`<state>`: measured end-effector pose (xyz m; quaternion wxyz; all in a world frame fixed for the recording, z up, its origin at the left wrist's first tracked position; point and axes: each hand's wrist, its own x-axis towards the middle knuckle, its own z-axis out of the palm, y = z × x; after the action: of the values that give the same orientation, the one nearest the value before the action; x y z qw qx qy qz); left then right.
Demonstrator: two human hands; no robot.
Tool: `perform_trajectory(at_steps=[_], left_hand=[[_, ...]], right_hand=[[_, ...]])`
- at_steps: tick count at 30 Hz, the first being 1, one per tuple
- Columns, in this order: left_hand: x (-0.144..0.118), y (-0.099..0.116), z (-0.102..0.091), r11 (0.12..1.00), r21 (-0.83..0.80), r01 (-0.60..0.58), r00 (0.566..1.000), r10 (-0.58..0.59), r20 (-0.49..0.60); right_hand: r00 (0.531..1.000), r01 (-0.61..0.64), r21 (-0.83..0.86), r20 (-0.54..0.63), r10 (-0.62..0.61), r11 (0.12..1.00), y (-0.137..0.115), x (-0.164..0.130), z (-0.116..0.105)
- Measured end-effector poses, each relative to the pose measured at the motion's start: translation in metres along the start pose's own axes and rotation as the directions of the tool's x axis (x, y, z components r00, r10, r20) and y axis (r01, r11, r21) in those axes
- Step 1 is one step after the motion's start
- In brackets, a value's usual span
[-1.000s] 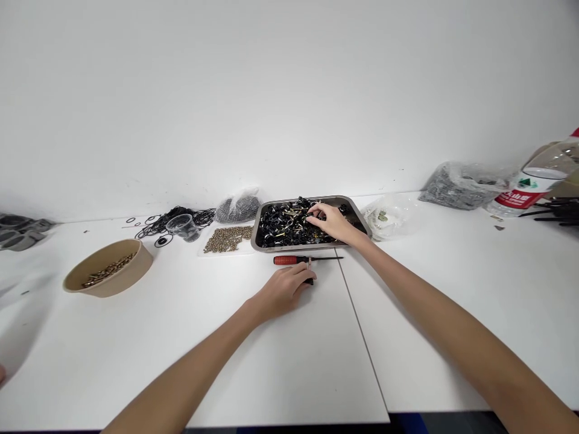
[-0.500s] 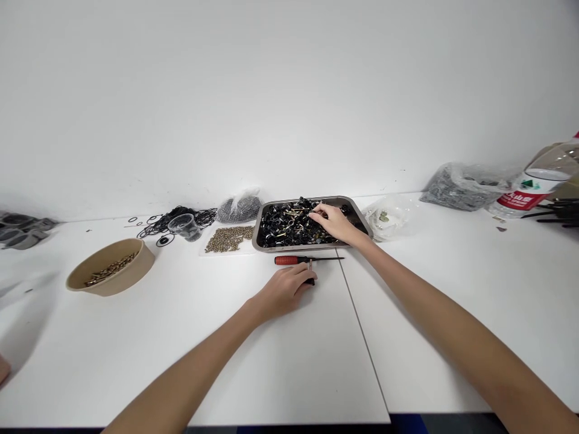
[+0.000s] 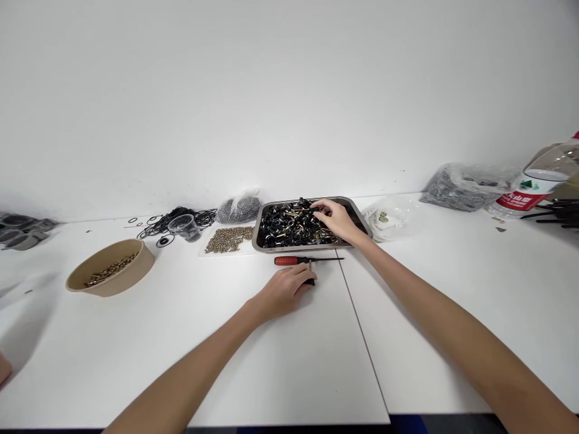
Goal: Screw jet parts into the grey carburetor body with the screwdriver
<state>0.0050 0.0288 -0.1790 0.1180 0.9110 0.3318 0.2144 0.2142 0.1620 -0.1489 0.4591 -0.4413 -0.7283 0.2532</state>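
On the white table, my left hand [image 3: 286, 289] is closed around a small black part [image 3: 310, 281] with a thin metal pin standing up from it; the fingers cover most of the part. Just beyond it lies a screwdriver [image 3: 286, 261] with a red and black handle, its shaft pointing right. My right hand [image 3: 335, 218] is over the metal tray [image 3: 298, 248], thumb and fingers apart, with nothing visible between them. Black ring-shaped parts with brass-coloured pins [image 3: 284, 226] fill much of that tray. Whether the fingertips touch the parts, I cannot tell.
Left of the tray are a sheet of small brass pieces [image 3: 230, 239], a bag of dark pieces [image 3: 239, 208], a plastic cup [image 3: 184, 228], black rings [image 3: 174, 220] and a tan bowl [image 3: 108, 271] of brass screws. A clear bag [image 3: 384, 220] and a cut bottle [image 3: 527, 193] stand right.
My right hand has shifted slightly over the tray, and its thumb and fingers have parted a little. My left hand stays in place with the black part.
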Motion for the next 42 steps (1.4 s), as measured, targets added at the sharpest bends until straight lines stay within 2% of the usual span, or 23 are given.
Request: perform_trajectory(at_steps=[15,34,38,42], left_hand=[[0.0002,0.0006,-0.0006,1.0,0.001,0.001,1.0,-0.001,0.004],[-0.0002,0.0002,0.0,1.0,-0.007,0.01,1.0,-0.009,0.012],[-0.0001,0.0005,-0.0002,1.0,-0.008,0.009,1.0,-0.009,0.008],[0.0,0.0008,-0.0005,1.0,-0.008,0.01,1.0,-0.01,0.01]], right_hand=[[1.0,-0.013,-0.001,0.028,0.013,1.0,0.006,0.0007,0.0019],[0.998,-0.028,-0.016,0.054,0.029,0.999,0.0014,-0.0016,0.0002],[0.997,-0.037,0.024,0.064,0.036,0.999,0.0024,-0.0012,0.0006],[0.998,0.003,0.063,0.065,-0.007,0.998,0.0027,-0.0006,0.001]])
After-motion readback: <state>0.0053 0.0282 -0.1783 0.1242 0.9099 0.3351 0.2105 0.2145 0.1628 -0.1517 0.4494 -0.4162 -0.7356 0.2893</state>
